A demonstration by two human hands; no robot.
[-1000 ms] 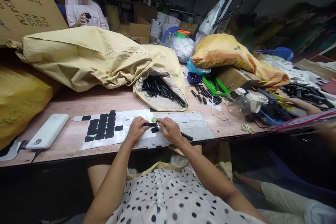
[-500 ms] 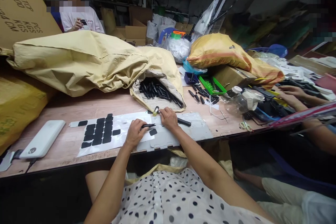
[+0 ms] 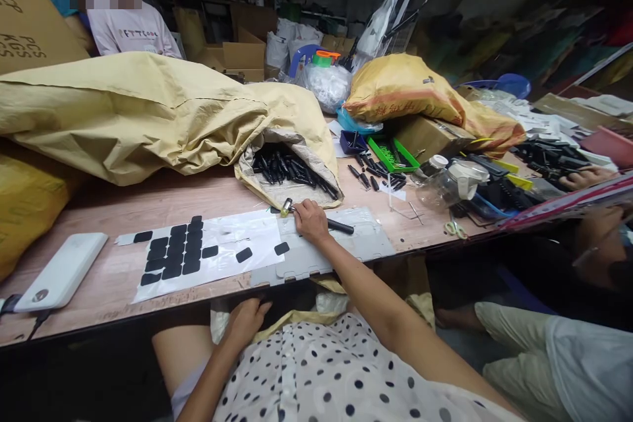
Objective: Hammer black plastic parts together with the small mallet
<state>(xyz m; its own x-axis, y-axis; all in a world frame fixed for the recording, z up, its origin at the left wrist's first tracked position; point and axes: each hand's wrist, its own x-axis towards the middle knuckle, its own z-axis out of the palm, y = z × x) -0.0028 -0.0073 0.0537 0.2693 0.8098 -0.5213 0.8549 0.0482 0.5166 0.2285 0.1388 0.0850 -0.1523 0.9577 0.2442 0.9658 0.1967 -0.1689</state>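
The right hand (image 3: 311, 221) is wrapped around a black-handled hammer (image 3: 341, 227) with a shiny metal-and-yellow head, over the flat grey sheet (image 3: 366, 237) on the pale wood-grain worktop (image 3: 106, 211). From that hand, the head points to ten o'clock, the handle's end to three. At seven, below the worktop's front edge, the left hand (image 3: 247, 320) is loosely curled; I cannot tell whether it grips anything. Around nine, black rounded-square patches (image 3: 175, 252) lie on a glossy white sheet (image 3: 230, 231). At eleven, slender black parts (image 3: 283, 165) show in the tan sack's (image 3: 208, 112) mouth.
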